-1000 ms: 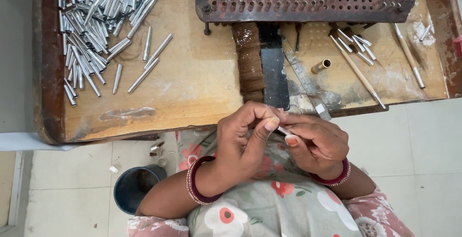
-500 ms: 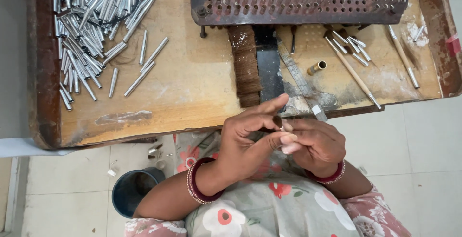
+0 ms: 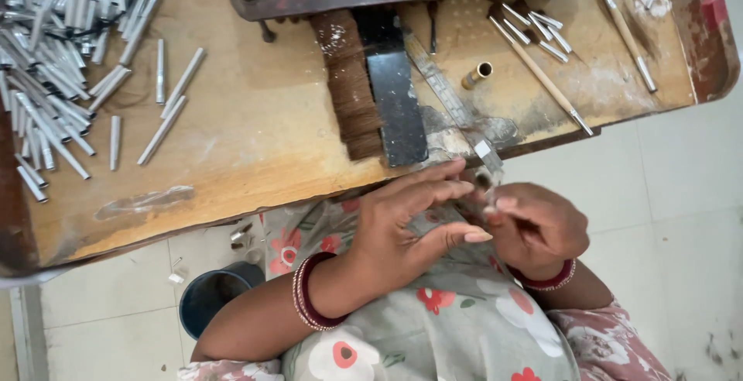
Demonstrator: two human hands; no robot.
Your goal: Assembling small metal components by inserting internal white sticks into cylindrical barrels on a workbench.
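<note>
**Small metal piece worked at the surface's edge**

The right hand (image 3: pixel 538 230) pinches a short silvery metal tube (image 3: pixel 486 179) just below the worn wooden surface (image 3: pixel 255 141) — close to the body for control. The left hand (image 3: pixel 406 226) hovers with fingers spread, grip wide and empty. Fingers hide most of the tube.

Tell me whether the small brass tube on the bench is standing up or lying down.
Lying down: the brass tube rests on its side on the wooden bench, its open end turned toward the camera.
</note>
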